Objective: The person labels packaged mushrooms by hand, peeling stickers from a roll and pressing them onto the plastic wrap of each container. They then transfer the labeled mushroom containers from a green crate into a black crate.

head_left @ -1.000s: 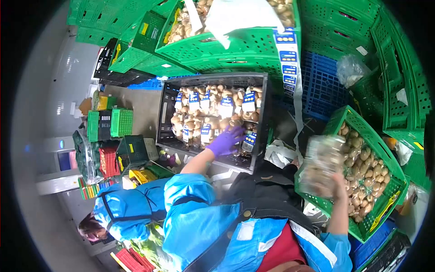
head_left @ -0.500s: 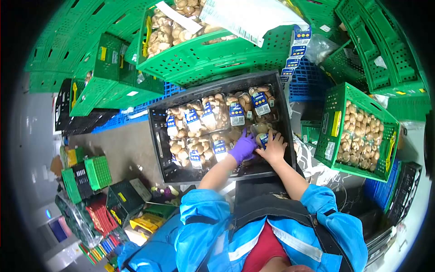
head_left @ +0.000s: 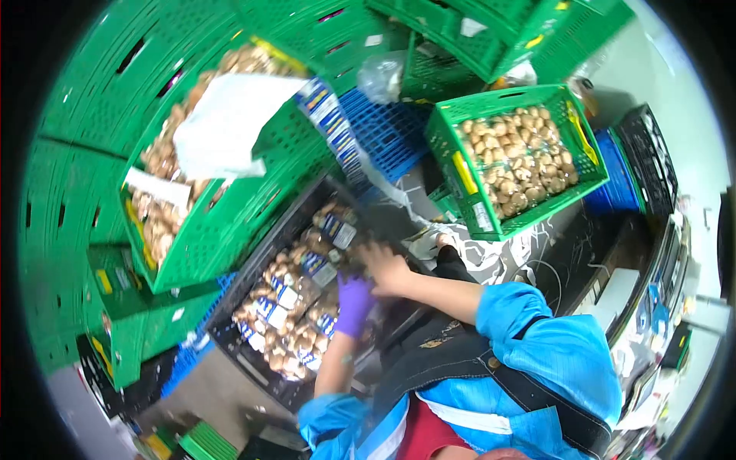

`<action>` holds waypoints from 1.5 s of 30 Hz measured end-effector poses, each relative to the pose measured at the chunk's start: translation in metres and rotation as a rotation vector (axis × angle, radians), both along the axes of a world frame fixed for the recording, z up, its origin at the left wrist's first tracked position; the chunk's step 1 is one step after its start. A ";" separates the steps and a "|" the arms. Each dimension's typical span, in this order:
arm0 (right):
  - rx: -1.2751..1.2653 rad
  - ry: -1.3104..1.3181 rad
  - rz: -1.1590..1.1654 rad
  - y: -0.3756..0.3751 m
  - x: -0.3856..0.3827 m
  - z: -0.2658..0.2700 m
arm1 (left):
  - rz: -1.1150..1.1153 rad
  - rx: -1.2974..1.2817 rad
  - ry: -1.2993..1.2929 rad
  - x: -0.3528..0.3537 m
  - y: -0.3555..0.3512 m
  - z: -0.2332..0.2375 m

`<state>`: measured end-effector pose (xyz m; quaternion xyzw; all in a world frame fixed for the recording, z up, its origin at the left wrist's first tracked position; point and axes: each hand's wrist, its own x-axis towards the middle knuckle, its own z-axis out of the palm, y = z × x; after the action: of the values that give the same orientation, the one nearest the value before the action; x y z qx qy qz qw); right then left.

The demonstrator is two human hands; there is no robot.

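Crate stacks are walling this packing corner. Nearest, the gloved left hand (head_left: 354, 305) is resting on glossy, labelled mushroom packs (head_left: 295, 299), rowed tight in the black crate (head_left: 261, 376). The bare right hand (head_left: 383, 268), at its one o'clock, is touching a pack. Both grips are too blurred to tell. Farther, at two o'clock, a perforated green crate (head_left: 521, 216) is holding loose mushrooms.
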<state>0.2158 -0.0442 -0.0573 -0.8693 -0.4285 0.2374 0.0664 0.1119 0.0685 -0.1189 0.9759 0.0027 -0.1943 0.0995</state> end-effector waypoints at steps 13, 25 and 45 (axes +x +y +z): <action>0.078 -0.030 -0.677 -0.341 0.395 -0.066 | 0.114 -1.107 -0.265 0.353 -0.216 0.071; -0.089 -0.232 -0.453 -0.349 0.561 -0.162 | 0.433 -0.091 -0.117 0.521 -0.250 -0.085; -0.111 -0.205 -0.315 -0.342 0.559 -0.125 | 0.279 0.068 -0.318 0.513 -0.236 -0.118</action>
<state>0.7751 -0.3867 -0.1820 -0.9475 -0.2780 0.1576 0.0110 0.6253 -0.1672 -0.2373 0.9872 0.1286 -0.0220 0.0914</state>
